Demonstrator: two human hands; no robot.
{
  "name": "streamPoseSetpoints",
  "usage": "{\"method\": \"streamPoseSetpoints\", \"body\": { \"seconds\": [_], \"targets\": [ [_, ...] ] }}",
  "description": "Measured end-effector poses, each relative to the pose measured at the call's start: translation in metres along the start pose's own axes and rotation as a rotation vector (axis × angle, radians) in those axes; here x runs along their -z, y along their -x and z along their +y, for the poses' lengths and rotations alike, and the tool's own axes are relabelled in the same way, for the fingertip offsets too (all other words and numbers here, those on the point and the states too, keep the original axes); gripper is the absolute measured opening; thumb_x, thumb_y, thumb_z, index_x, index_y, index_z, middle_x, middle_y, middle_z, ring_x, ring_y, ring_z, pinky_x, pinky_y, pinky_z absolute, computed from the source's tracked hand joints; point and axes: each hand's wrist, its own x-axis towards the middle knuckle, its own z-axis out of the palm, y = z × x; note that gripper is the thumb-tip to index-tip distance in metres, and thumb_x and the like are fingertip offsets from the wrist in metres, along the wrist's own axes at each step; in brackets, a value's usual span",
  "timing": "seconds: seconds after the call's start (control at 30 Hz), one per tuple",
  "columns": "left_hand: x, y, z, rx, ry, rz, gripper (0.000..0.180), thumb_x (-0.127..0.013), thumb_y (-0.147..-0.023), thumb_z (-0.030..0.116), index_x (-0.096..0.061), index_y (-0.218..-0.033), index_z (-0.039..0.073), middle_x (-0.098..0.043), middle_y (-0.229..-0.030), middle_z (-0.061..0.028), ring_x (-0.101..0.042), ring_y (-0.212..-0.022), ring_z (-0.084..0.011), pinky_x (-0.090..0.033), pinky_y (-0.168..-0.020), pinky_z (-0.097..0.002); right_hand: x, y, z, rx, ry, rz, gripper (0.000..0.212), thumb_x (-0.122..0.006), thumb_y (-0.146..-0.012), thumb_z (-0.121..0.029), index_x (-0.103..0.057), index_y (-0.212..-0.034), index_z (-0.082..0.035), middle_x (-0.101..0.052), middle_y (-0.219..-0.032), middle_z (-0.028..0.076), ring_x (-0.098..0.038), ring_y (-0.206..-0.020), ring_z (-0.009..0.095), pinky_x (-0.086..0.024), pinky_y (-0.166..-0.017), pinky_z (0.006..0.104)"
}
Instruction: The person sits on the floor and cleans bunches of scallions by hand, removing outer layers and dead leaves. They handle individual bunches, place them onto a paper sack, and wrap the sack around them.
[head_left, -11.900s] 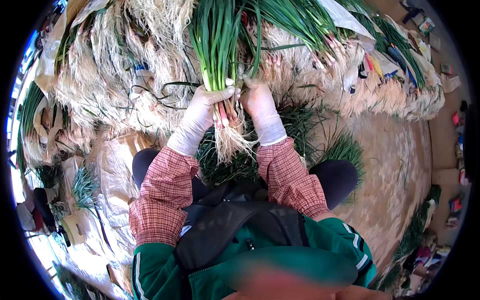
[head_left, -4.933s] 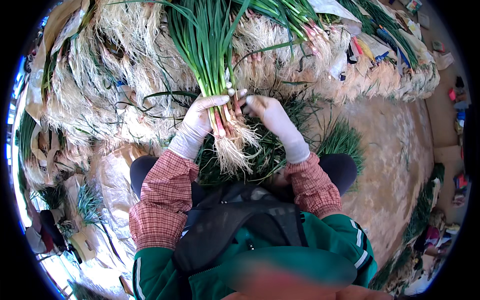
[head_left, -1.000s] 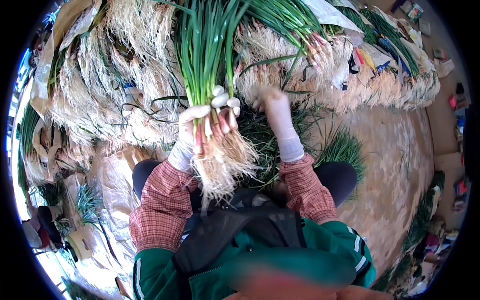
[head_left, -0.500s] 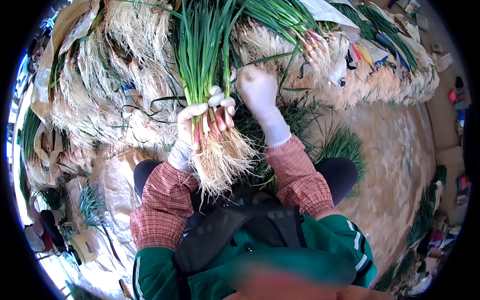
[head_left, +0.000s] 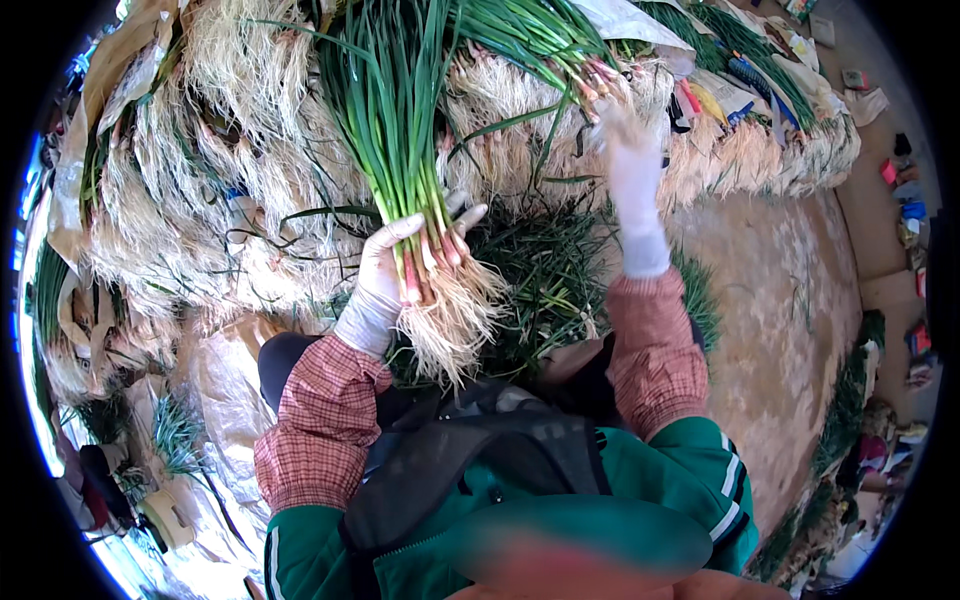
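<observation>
Hands and bunch, with clock positions read from the left hand. The left hand (head_left: 390, 265), gloved, was closed around a bunch (head_left: 395, 140) of green onions just above the bulbs (head_left: 431, 256), thumb across the front, two fingertips projecting at the right edge. The leaves spread toward twelve; the roots (head_left: 450, 325) hung toward five. Because this one hand alone bore the bunch, the outermost stems on the right could slip free if the fingers slackened. The right hand (head_left: 635, 165), also gloved, lay at two o'clock, blurred; whether it was open, closed or touching anything could not be told. Near it, at between one and two, lay a second bunch (head_left: 550, 45). There, a hasty pull could drag out neighbouring stems or tear leaves, the likely cause being tangled roots. A stray leaf (head_left: 505, 122) between the bunches could snag a passing glove. At three o'clock, loose leaves (head_left: 540, 265) covered the ground, where a dropped stem could be lost among similar greens. At ten, massed roots (head_left: 240, 170) overhung the near edge; a knock from the left forearm could dislodge some.
</observation>
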Motion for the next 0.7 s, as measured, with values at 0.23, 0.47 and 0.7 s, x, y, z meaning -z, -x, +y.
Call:
{"method": "streamPoseSetpoints", "body": {
  "seconds": [0.23, 0.47, 0.7],
  "targets": [
    [-0.011, -0.004, 0.011, -0.014, -0.099, -0.137, 0.050, -0.058, -0.081, 0.018, -0.043, -0.124, -0.004, -0.056, -0.107, -0.0106, -0.049, -0.121, -0.0340, -0.041, -0.103, -0.0416, -0.006, -0.042, -0.012, 0.200, 0.713, -0.134, 0.040, -0.054, -0.089, -0.044, -0.066, -0.083, -0.006, -0.064, -0.069, 0.013, -0.062, -0.061, 0.025, -0.050, -0.059, 0.0376],
    [-0.006, -0.021, 0.008, -0.099, -0.114, -0.027, 0.047, -0.057, -0.083, 0.009, -0.046, -0.126, -0.005, -0.061, -0.113, -0.0166, -0.043, -0.128, -0.0378, -0.045, -0.098, -0.0474, -0.035, 0.113, -0.065, 0.159, 0.105, -0.553, 0.026, -0.053, -0.093, -0.028, -0.066, -0.090, -0.005, -0.064, -0.073, 0.010, -0.063, -0.068, 0.024, -0.050, -0.067, 0.0345],
    [-0.008, -0.004, 0.025, -0.085, -0.322, 0.069, 0.054, -0.055, -0.083, 0.017, -0.042, -0.130, -0.005, -0.057, -0.117, -0.0175, -0.044, -0.126, -0.0364, -0.039, -0.104, -0.0445, -0.072, 0.100, -0.075, -0.485, -0.366, -0.700, 0.033, -0.058, -0.092, -0.029, -0.067, -0.096, 0.003, -0.067, -0.080, 0.007, -0.061, -0.070, 0.012, -0.049, -0.066, 0.0257]
  ]
}}
